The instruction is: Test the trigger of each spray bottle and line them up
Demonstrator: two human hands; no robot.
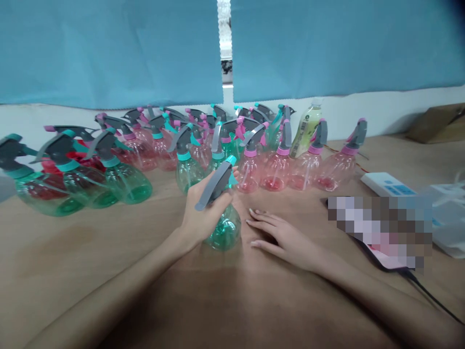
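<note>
Brown tabletop (156, 295); at its rear, rows of pink and green sprayers (250, 172); front centre, one green trigger-spray bottle (224, 232), left hand (194, 219) wrapped around its upper part; right hand (286, 237) just beside, palm down, fingers loosely spread.

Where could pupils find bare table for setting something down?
Bare table lies between the forearms, and between the left forearm and the green bottles at left. Beyond the left hand, spray bottles crowd; at right, the corded device and white box take room.

Brown table (152, 295): 3 green spray bottles (92, 186) front left, 4 pink spray bottles (276, 169) mid-right, phone (379, 237), cardboard box (438, 125).
</note>
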